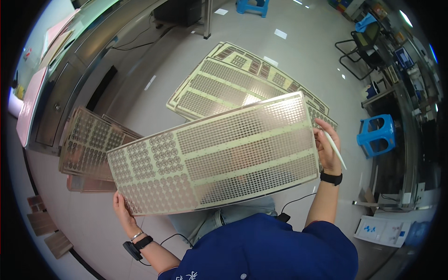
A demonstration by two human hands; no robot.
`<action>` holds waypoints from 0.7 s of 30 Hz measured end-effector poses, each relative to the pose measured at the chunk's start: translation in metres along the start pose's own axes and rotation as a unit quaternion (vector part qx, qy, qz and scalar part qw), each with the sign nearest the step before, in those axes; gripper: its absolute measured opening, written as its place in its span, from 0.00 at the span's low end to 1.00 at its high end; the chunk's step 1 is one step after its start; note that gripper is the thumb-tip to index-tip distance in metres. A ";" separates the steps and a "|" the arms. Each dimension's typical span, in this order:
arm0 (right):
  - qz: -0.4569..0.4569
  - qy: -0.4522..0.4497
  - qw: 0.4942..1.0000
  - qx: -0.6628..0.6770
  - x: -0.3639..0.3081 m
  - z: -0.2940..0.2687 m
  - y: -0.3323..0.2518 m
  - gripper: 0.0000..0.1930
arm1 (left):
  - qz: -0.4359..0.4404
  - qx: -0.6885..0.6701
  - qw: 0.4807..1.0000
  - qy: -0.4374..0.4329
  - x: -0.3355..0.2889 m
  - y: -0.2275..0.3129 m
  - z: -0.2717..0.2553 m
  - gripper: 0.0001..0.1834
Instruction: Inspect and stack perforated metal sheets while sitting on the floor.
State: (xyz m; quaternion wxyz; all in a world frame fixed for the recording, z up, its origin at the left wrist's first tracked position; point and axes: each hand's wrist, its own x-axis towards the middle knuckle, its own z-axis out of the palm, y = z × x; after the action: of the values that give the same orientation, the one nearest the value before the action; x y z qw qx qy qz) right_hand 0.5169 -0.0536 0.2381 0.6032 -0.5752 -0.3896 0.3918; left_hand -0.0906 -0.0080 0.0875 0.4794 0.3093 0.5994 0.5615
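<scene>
Held up in front of me is a large, thin circuit board panel [247,154], pale green, with fine silvery grids on the right and round patterns on the left. It tilts, its right end higher. My left hand [123,212] is closed on its lower left corner. At its right edge, my right hand [326,148] grips it, with a slim white pen-like tool [334,149] also lying in that hand. Behind it rests a stack of similar panels [261,70], partly covered. Further patterned panels [88,144] sit at the left, partly hidden.
A steel cabinet [58,102] runs along the left. Blue stools [377,135] stand at the right and at the far top. A black chair [361,49] is by the workbench at the upper right. A white box [380,231] lies at the lower right; wood-coloured pieces [43,223] lie lower left.
</scene>
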 end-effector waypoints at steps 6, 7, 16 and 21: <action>0.006 -0.008 0.997 0.071 0.005 0.021 -0.005 0.20 | -0.021 -0.002 1.000 0.009 0.000 0.004 -0.006 0.15; 0.008 0.002 0.997 0.079 0.005 0.025 -0.008 0.21 | -0.023 -0.009 0.999 0.022 -0.002 0.008 -0.003 0.15; -0.059 0.024 0.998 0.016 0.013 -0.018 -0.010 0.17 | 0.149 -0.045 0.987 0.025 -0.009 0.072 0.004 0.14; -0.146 -0.003 0.972 0.185 0.028 -0.006 -0.004 0.13 | 0.286 -0.023 0.954 -0.089 -0.007 0.093 0.013 0.14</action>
State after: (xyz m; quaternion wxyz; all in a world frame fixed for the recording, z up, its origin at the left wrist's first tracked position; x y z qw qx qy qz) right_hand 0.5337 -0.0306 0.2429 0.7486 -0.3891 -0.3920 0.3667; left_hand -0.0916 0.0077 0.1804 0.3570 0.5052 0.4276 0.6592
